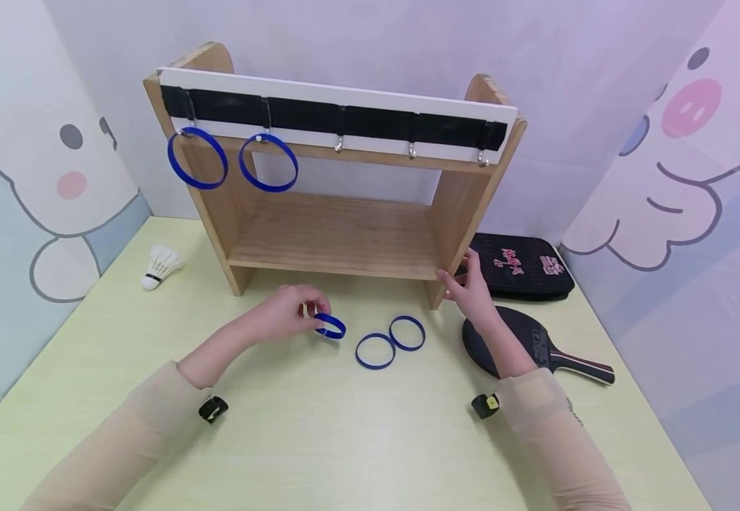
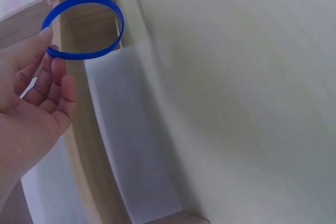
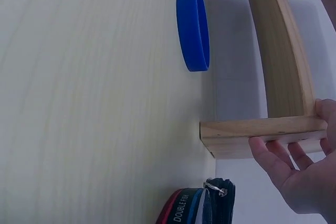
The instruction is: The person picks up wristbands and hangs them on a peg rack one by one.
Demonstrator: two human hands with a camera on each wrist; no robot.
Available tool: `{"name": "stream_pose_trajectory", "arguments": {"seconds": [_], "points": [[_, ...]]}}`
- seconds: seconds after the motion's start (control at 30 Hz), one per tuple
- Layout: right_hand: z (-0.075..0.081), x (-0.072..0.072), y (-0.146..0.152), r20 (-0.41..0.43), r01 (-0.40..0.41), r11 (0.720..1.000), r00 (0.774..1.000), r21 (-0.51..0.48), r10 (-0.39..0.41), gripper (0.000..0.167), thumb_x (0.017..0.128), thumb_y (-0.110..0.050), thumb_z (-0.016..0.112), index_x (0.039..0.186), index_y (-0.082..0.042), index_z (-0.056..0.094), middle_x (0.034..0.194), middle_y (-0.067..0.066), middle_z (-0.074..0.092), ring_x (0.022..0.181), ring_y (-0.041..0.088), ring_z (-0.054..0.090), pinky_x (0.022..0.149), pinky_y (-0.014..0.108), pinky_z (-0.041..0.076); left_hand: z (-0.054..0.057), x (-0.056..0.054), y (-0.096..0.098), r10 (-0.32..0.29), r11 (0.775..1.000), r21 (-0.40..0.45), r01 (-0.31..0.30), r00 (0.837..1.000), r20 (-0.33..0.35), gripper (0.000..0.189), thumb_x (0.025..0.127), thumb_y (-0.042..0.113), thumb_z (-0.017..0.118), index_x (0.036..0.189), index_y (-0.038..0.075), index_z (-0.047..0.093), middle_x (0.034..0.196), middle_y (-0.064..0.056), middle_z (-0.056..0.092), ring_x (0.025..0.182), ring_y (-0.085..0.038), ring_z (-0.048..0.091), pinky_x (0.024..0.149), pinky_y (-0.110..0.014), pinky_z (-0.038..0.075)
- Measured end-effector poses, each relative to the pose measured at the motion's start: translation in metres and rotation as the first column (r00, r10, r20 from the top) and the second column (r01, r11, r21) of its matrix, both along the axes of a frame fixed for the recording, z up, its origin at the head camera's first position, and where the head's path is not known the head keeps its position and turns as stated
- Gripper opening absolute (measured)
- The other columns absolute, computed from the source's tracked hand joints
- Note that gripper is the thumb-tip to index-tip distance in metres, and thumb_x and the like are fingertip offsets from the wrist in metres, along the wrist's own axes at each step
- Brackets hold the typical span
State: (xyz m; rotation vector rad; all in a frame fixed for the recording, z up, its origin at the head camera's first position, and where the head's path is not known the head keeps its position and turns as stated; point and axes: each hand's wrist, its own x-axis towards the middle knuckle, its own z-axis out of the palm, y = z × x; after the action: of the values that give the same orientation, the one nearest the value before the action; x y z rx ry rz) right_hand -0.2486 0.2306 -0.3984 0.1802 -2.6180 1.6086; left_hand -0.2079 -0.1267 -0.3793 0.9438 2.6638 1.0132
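Observation:
My left hand [image 1: 286, 312] pinches a blue wristband [image 2: 89, 55] between thumb and fingers, just above the table in front of the wooden rack [image 1: 338, 234]. The right hand [image 1: 472, 291] grips the rack's right side panel low down, thumb at the front edge and fingers against the outer face. Two more wristbands lie flat on the table between the hands, a left one [image 1: 374, 367] and a right one [image 1: 408, 348]. From the rack's two leftmost hooks hang another wristband [image 1: 206, 186] and its neighbour [image 1: 270, 189]. Three hooks to the right hold nothing.
On the right lie a black table tennis bat [image 1: 583, 365] and, behind it, a black zipped case [image 1: 523, 266]. A shuttlecock [image 1: 162, 266] rests on the table left of the rack. Printed cloth walls [image 1: 370, 42] stand behind and at both sides.

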Motion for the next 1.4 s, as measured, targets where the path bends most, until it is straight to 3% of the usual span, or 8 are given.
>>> {"name": "stream_pose_trajectory", "arguments": {"seconds": [0.4,0.77,0.9,1.13,1.27,1.4], "points": [[0.002,0.002,-0.002,0.002,0.010,1.000,1.000,0.000,-0.010,0.069,0.092,-0.035,0.059,0.145,-0.028,0.014,0.144,0.015,0.030,0.107,0.035,0.052,0.076,0.047,0.055,0.046,0.012,-0.001,0.066,0.994,0.090,-0.058,0.994,-0.083,0.014,0.083,0.017,0.073,0.095,0.014,0.066,0.082,0.005,0.063,0.075,-0.013,0.055,0.064,-0.026,0.048],[0.001,0.002,-0.001,0.018,0.009,1.000,1.000,0.001,-0.009,0.071,0.092,-0.036,0.059,0.145,-0.027,0.012,0.145,0.016,0.028,0.108,0.036,0.051,0.079,0.051,0.053,0.086,0.020,-0.001,0.127,0.970,0.224,-0.089,0.979,-0.161,0.011,0.086,0.015,0.070,0.096,0.013,0.066,0.086,0.003,0.064,0.076,-0.014,0.056,0.063,-0.025,0.049],[0.001,0.002,-0.001,0.012,0.011,1.000,1.000,-0.009,-0.011,0.070,0.092,-0.035,0.060,0.145,-0.027,0.014,0.144,0.016,0.029,0.107,0.036,0.052,0.079,0.053,0.053,0.100,0.022,-0.002,0.174,0.950,0.288,-0.122,0.971,-0.163,0.012,0.086,0.015,0.070,0.097,0.011,0.066,0.087,0.000,0.064,0.077,-0.014,0.057,0.064,-0.023,0.049],[0.001,0.002,-0.001,0.001,0.013,1.000,1.000,-0.010,-0.013,0.070,0.092,-0.033,0.060,0.145,-0.027,0.015,0.143,0.016,0.030,0.106,0.036,0.053,0.077,0.051,0.054,0.122,0.023,0.000,0.266,0.875,0.454,-0.169,0.951,-0.159,0.014,0.085,0.012,0.070,0.097,0.005,0.066,0.089,-0.005,0.065,0.078,-0.014,0.059,0.066,-0.018,0.050],[0.001,0.002,-0.002,-0.005,0.013,1.000,1.000,-0.007,-0.013,0.070,0.092,-0.034,0.060,0.145,-0.026,0.015,0.143,0.016,0.030,0.106,0.036,0.053,0.077,0.051,0.054,0.133,0.024,0.003,0.322,0.796,0.581,-0.169,0.932,-0.170,0.015,0.085,0.011,0.070,0.095,0.001,0.065,0.090,-0.005,0.065,0.079,-0.015,0.060,0.067,-0.018,0.050],[0.002,0.003,-0.002,-0.006,0.011,1.000,1.000,-0.006,-0.011,0.069,0.092,-0.034,0.060,0.145,-0.027,0.015,0.143,0.016,0.031,0.106,0.035,0.053,0.077,0.050,0.054,0.142,0.021,0.008,0.394,0.709,0.682,-0.178,0.902,-0.174,0.018,0.083,0.011,0.072,0.095,0.000,0.065,0.090,-0.003,0.065,0.080,-0.016,0.060,0.067,-0.019,0.049]]}}
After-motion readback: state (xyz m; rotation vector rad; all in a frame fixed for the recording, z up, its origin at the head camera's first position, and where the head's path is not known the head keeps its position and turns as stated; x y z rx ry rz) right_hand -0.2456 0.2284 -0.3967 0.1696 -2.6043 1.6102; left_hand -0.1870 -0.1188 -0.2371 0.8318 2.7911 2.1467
